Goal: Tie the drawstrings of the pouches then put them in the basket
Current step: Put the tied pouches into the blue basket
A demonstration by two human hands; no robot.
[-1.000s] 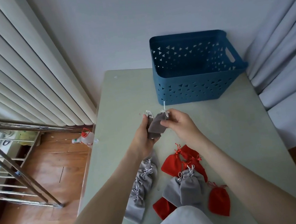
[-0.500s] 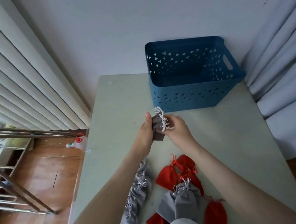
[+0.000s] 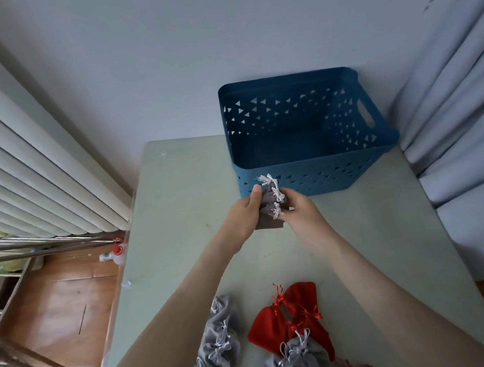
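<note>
Pouches of grey and red cloth lie at the near end of a pale green table (image 3: 181,189), except one that is held in both hands farther out. A ribbed radiator (image 3: 25,176) is at the left of the table and a pale curtain (image 3: 459,100) at the right. A blue basket (image 3: 309,180) with triangular cut-outs stands at the table's far edge, against the wall. Both forearms reach forward and meet just before the basket's front wall. The left hand (image 3: 244,216) grips the held pouch (image 3: 270,225) from the left, thumb pressed on its upper part. The right hand (image 3: 300,211) closes its fingers on the pouch's right side, at the white drawstrings (image 3: 276,190), which show as small loops and ends. The pouch is off the table and outside the basket. Near the person lie a row of grey pouches (image 3: 221,344), a heap of red pouches (image 3: 279,320) and, touching it, more grey ones (image 3: 301,362). On the floor at the left stands a red-capped bottle (image 3: 114,255).
</note>
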